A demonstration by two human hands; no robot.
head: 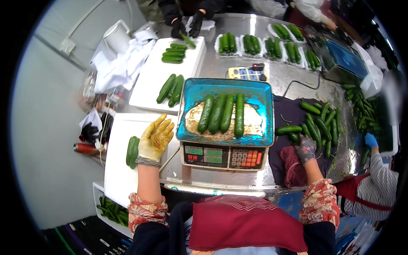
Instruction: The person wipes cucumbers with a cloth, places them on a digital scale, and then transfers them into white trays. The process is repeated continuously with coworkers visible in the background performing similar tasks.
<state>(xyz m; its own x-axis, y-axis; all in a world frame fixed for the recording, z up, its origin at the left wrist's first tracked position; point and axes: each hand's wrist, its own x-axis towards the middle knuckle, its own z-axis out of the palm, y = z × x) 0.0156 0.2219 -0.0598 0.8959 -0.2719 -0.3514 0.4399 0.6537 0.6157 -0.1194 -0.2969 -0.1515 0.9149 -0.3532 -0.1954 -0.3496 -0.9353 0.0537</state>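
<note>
My left hand [156, 140], in a pale glove stained yellow, is palm up with fingers apart and nothing in it. It hovers over a white foam lid [121, 181], just right of some cucumbers [132, 153]. A digital scale [223, 157] stands in front of me; its blue pan [261, 95] bears several cucumbers [220, 113] side by side. My right hand [307, 148], in a grey flowered glove, reaches to the near edge of a cucumber pile [322, 124] on a dark cloth [280, 108]. Its fingertips meet a small cucumber end [295, 137]; whether they grip it is hidden.
A crumpled maroon cloth [291, 165] lies by my right wrist. Beyond the scale are a power strip [245, 73] and netted cucumber packs [251, 44]. Another person's black-gloved hands [188, 28] work at a far white board [149, 79]. A blue-gloved hand [370, 140] is at right.
</note>
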